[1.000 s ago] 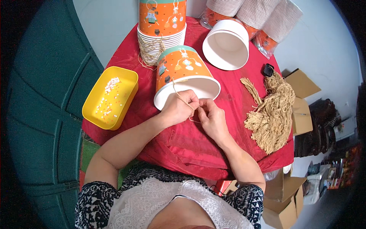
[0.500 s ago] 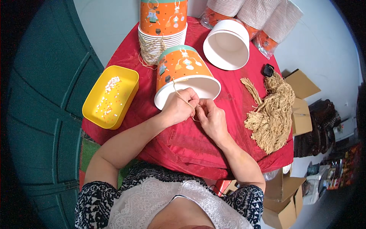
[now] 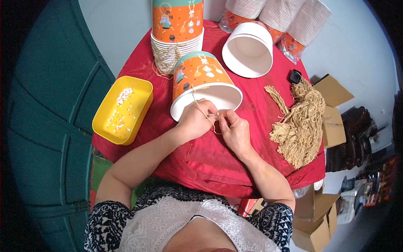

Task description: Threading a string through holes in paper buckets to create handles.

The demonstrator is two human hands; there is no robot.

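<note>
Back from the near edge of the red table [image 3: 210,174], the orange bucket [image 3: 202,72] is laid tipped; its cord [image 3: 194,97] is pinched by the left hand [image 3: 196,119], a pale bit [image 3: 217,114] is newly bared, exposing the worked spot, and the right hand [image 3: 236,132] is pinched closed, its hold unclear.

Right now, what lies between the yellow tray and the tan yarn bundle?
In the head view: the orange printed tub, the left hand and right hand holding a thin cord, and red cloth around them.
</note>
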